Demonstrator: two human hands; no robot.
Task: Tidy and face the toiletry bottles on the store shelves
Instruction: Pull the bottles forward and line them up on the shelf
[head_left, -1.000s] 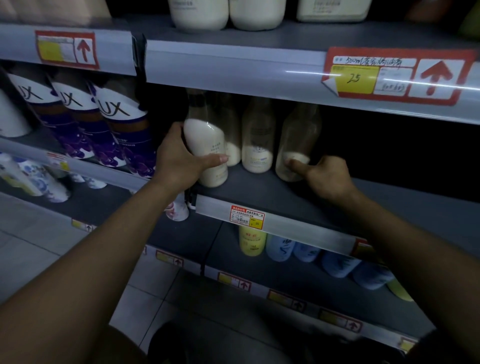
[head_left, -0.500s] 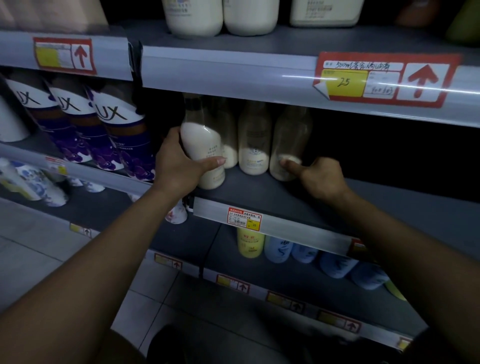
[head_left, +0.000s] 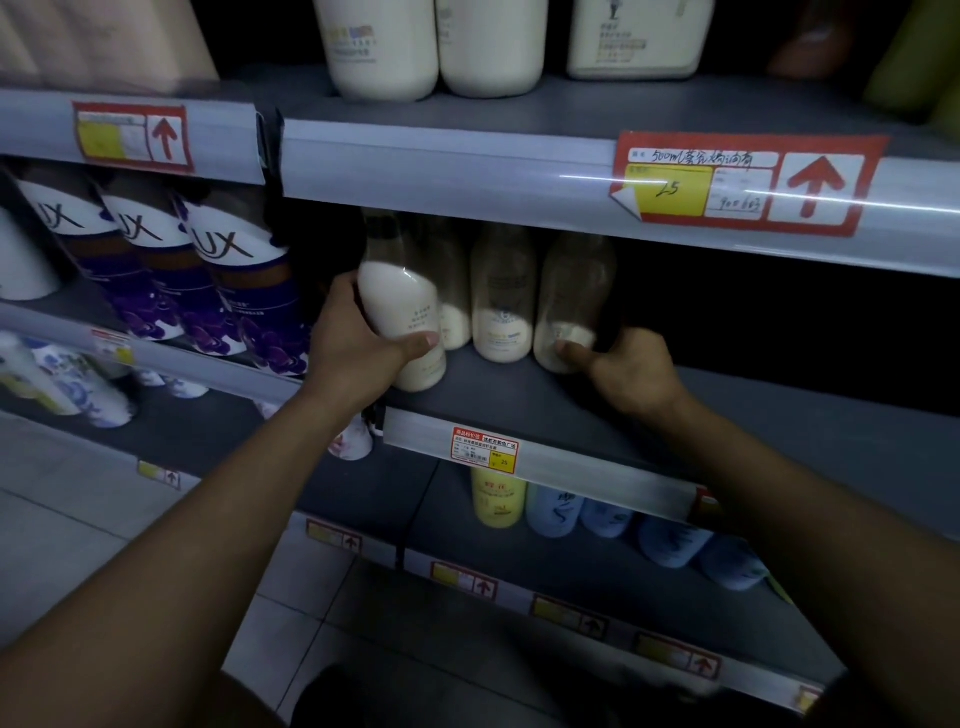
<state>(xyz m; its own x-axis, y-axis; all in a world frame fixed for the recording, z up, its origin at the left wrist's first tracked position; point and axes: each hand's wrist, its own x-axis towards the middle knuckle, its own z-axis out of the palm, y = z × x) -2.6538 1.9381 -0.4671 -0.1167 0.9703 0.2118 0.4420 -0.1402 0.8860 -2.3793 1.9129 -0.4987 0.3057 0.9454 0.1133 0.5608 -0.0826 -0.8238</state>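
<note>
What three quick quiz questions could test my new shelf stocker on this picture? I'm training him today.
1. True or false: the left hand grips the frontmost cream bottle.
2. What does the right hand hold? A) a blue bottle B) the rightmost cream bottle C) a price tag
3. Fill in: the purple bottles read ____.

Key: 1 true; 2 B; 3 LUX.

The left hand has slid its cream bottle leftward, opening a gap from the neighbouring bottle.
</note>
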